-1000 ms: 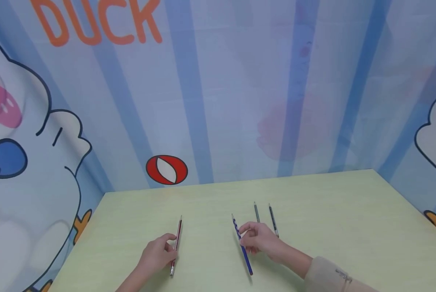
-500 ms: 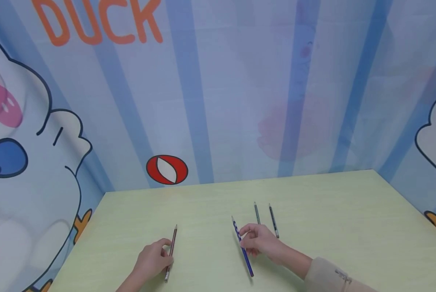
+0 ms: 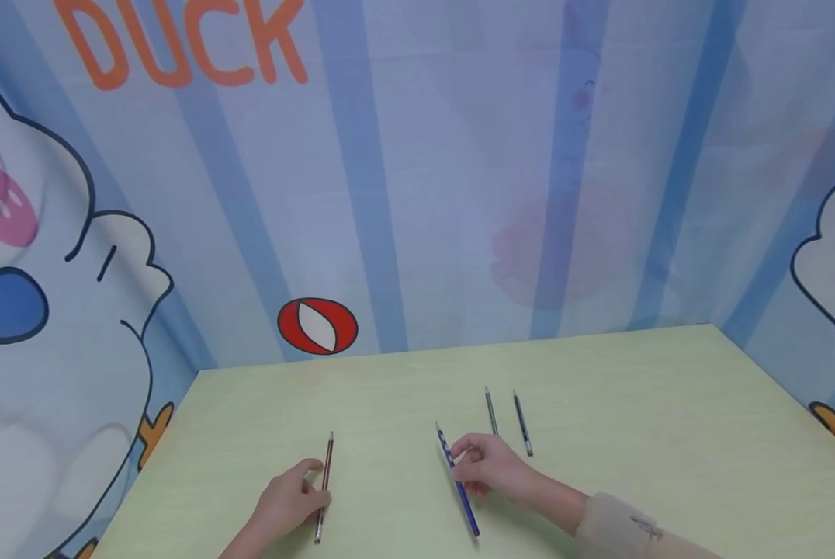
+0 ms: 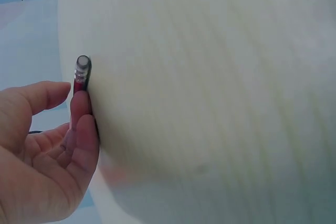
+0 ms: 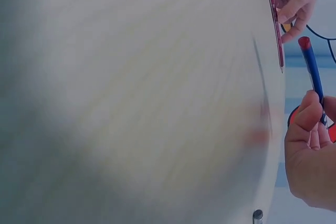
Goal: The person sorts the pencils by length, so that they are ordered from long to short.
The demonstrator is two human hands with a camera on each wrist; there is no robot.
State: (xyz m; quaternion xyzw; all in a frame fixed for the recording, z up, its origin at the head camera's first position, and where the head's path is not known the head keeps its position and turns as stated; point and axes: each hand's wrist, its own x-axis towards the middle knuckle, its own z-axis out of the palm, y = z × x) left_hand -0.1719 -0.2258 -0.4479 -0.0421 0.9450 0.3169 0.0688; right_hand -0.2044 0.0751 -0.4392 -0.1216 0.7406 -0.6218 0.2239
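On the left, my left hand [image 3: 286, 497] has its thumb and fingers around a dark red pencil [image 3: 327, 466], which lies low against the tabletop, point facing away. The left wrist view shows its eraser end [image 4: 83, 61] just past the fingertips. My right hand [image 3: 490, 466] pinches a blue pencil [image 3: 464, 501] near its middle, fingers curled. This one slants, its point up and to the left. Seen from the right wrist, the blue pencil [image 5: 312, 69] stands off the tabletop, its shadow apart from it.
Two more pencils, a green one [image 3: 490, 407] and a dark patterned one [image 3: 522, 423], lie side by side beyond my right hand. The pale yellow-green table [image 3: 634, 419] meets a striped cartoon backdrop [image 3: 445, 194] at its back edge.
My left hand has moved left and slightly nearer with the red pencil, which has come down toward the table. The right hand with the blue pencil has shifted slightly left and nearer.
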